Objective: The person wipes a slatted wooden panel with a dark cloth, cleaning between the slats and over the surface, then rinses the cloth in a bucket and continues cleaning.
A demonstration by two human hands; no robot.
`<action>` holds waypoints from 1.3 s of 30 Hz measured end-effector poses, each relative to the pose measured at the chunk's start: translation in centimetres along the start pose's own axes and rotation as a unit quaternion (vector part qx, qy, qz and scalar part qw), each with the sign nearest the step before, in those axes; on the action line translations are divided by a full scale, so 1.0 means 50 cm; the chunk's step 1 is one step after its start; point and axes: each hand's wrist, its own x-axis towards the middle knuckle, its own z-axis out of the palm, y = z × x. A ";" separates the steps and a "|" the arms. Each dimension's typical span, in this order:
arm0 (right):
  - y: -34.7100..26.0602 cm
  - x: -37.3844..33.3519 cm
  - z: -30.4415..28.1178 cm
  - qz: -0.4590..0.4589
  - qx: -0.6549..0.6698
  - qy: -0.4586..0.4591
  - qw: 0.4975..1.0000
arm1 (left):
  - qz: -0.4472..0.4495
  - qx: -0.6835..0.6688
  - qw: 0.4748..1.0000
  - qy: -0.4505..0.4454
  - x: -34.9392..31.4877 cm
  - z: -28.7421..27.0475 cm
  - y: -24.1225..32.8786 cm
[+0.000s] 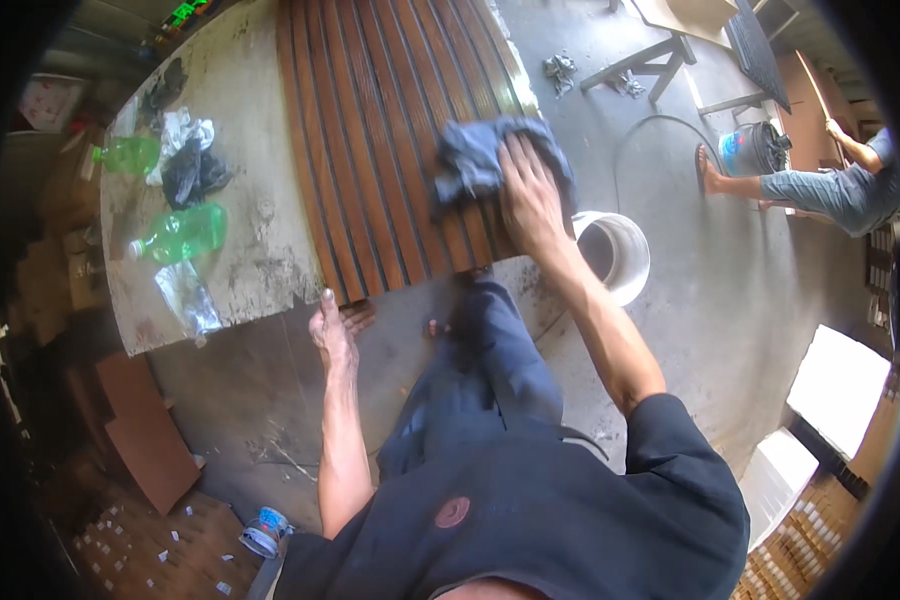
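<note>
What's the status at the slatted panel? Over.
Right hand on blue-grey cloth, cloth on slatted panel. Left hand at panel's near-left corner. Green bottles to the left, clear of panel.

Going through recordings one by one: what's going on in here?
A person's right hand lies on a bunched grey-blue cloth atop a brown slatted panel on a worn table. The left hand is at the panel's near-left corner. Two green bottles lie on the table, left of the panel; a white bucket stands to the right.
</note>
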 end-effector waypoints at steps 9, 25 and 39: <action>-0.082 -0.144 -0.033 0.082 0.049 -0.040 0.995 | -0.016 -0.017 1.000 0.017 0.005 -0.022 -0.016; 0.077 0.116 0.098 -0.006 0.006 0.021 1.000 | 0.003 -0.005 1.000 0.021 0.004 -0.011 -0.011; 0.105 0.164 0.089 -0.079 -0.011 0.071 0.994 | 0.017 -0.031 0.998 0.055 -0.004 0.029 -0.011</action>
